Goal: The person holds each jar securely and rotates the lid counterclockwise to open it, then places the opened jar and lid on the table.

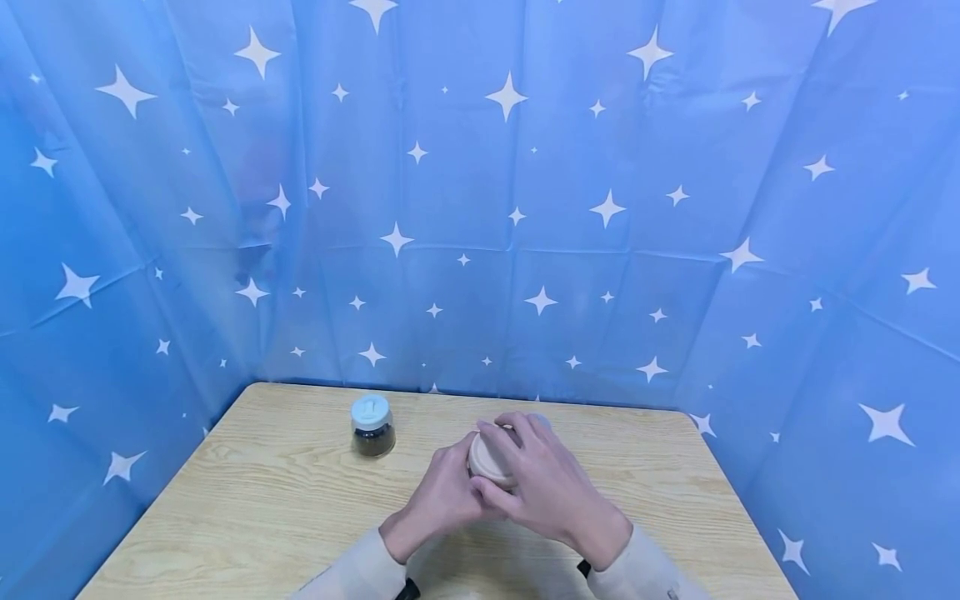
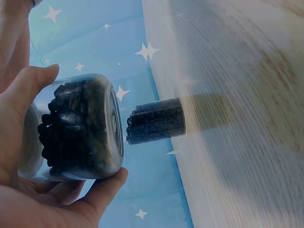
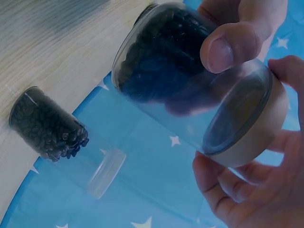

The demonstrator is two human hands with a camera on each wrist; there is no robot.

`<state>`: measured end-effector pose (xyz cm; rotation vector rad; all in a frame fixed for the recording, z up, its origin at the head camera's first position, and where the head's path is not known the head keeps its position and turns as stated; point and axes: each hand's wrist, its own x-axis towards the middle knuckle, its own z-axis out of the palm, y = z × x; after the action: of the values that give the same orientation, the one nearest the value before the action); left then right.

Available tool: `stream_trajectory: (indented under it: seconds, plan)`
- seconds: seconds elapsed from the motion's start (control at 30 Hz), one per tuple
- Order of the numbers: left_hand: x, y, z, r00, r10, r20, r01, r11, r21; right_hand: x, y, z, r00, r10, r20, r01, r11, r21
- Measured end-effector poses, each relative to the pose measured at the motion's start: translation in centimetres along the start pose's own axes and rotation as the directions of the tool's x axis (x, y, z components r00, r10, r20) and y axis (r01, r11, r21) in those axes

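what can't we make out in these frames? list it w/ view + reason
- Head: body of the held jar, covered by the left hand and right hand.
- Head: most of a pale blue item, behind the right hand.
- Head: what the dark contents of the blue-lidded jar are, too small.
- Left wrist: top of the background jar, behind the held jar.
- Head: rest of the sleeves, cut off by the bottom edge.

Held jar (image 2: 80, 128): above the table (image 1: 247, 508), your left hand (image 1: 442, 492) round its body.
Lid (image 1: 489, 461): on that jar, under your right hand (image 1: 551, 487).
Second jar (image 1: 372, 427): on the table, left of and beyond your left hand.
Third jar (image 1: 541, 420): behind your right hand.
Curtain (image 1: 465, 292): beyond both hands and the table.
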<state>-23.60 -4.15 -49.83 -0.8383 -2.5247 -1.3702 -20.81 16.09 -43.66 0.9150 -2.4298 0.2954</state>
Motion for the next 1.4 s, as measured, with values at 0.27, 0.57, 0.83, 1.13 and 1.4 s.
stream_trajectory:
  seconds: [0.27,0.57,0.83,1.13,1.4]
  plan:
    - [0.0,0.1,0.0,1.0,-0.014,0.017,0.015,1.0,-0.017,-0.1,0.0,0.0,1.0,-0.002,0.005,0.002,1.0,0.018]
    - [0.2,0.1,0.1,1.0,-0.027,0.014,0.027,1.0,-0.011,0.0,0.3,-0.1,1.0,-0.011,0.013,0.01,0.999,0.031]
    - [0.0,0.1,0.0,0.999,-0.025,0.021,0.025,1.0,-0.001,0.0,0.7,-0.3,0.998,-0.061,0.022,0.059,0.997,0.047]
    - [-0.3,0.3,0.2,0.999,-0.017,0.027,0.017,1.0,0.009,-0.1,1.5,-0.3,0.984,-0.178,0.028,0.175,0.982,0.077]
    - [-0.5,0.3,0.5,0.999,-0.034,0.028,0.034,0.999,0.001,-0.1,1.9,-0.4,0.968,-0.248,0.039,0.242,0.962,0.13]
